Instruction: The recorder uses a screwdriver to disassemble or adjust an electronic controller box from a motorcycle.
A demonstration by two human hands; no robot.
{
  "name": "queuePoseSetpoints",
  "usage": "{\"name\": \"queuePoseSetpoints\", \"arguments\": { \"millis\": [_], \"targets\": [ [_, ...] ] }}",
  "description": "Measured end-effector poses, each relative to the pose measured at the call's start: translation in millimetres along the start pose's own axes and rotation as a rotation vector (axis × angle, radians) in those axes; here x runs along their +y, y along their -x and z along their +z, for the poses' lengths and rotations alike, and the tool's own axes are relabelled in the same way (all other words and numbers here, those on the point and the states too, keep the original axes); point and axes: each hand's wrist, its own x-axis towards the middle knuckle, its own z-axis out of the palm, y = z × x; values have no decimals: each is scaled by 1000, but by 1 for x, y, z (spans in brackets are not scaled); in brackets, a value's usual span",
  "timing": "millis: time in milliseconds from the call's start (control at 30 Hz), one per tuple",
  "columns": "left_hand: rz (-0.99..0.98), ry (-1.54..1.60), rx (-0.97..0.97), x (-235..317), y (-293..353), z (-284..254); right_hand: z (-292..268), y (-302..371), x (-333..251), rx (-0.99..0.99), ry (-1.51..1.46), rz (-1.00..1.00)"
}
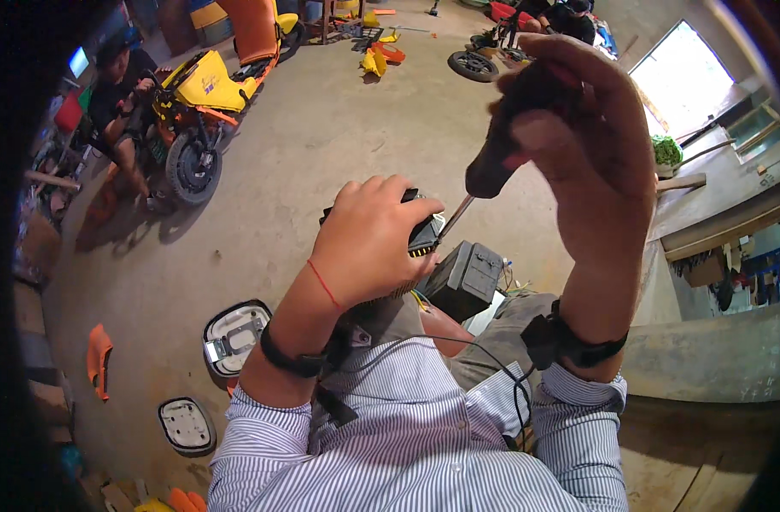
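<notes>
My left hand (364,239) is wrapped over a black, finned box-shaped part (422,239) above my lap. Its fingers cover most of that part; a ridged edge with yellow marks shows beside the thumb. Raised on the right, my right hand (607,145) is closed round the dark handle of a screwdriver (490,175). The metal shaft slants down to the part's right edge; whether the tip touches a screw is too small to tell. Just right of the part stands a black box with a lid (468,277), and several coloured wires show near it.
At the left a person (121,102) crouches by a yellow and orange scooter (206,85). White-and-black panels (236,337) and an orange cover piece (99,360) lie on the floor. Farther off are yellow-orange parts (379,58) and a wheel (473,66). A black cable (445,337) crosses my shirt.
</notes>
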Motion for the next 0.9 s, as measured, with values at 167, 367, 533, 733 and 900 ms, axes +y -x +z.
{"name": "queuePoseSetpoints", "arguments": {
  "millis": [167,367,533,733,900],
  "targets": [
    [-10,-6,-15,-1,2,3,11,-7,12,0,-161,-103],
    [-10,-6,9,-3,5,-2,2,-2,-5,-60,15,-56],
    [-29,-15,-29,0,4,-3,10,-7,-16,34,-133,23],
    [-15,-11,8,-2,6,-2,4,-8,-12,-130,-228,-55],
    [-21,3,9,-3,3,-3,13,-2,-16,-51,-235,-36]
  ]
}}
